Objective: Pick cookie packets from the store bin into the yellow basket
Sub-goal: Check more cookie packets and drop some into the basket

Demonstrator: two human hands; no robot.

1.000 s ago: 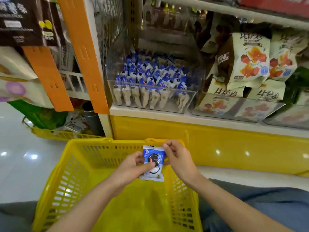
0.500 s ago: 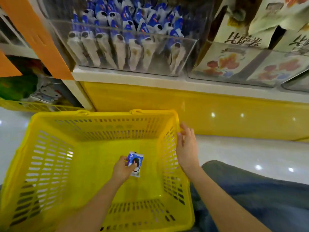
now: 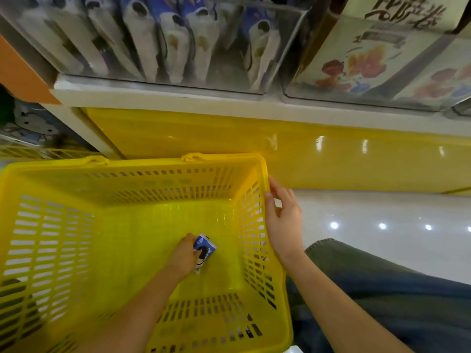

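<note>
One cookie packet point(image 3: 205, 248), blue and white, is sitting low inside the yellow basket point(image 3: 51, 238), close to its floor and right of centre. The left hand point(image 3: 184, 256) is gripping it from the left, with fingers curled round its edge. The right hand point(image 3: 283, 220) is staying well apart from the packet, its loosely extended fingers touching the basket's right rim and clasping nothing. Above the basket, a clear store bin point(image 3: 229, 70) of matching packets is standing on the shelf, just beside flower-printed bags point(image 3: 369, 64).
</note>
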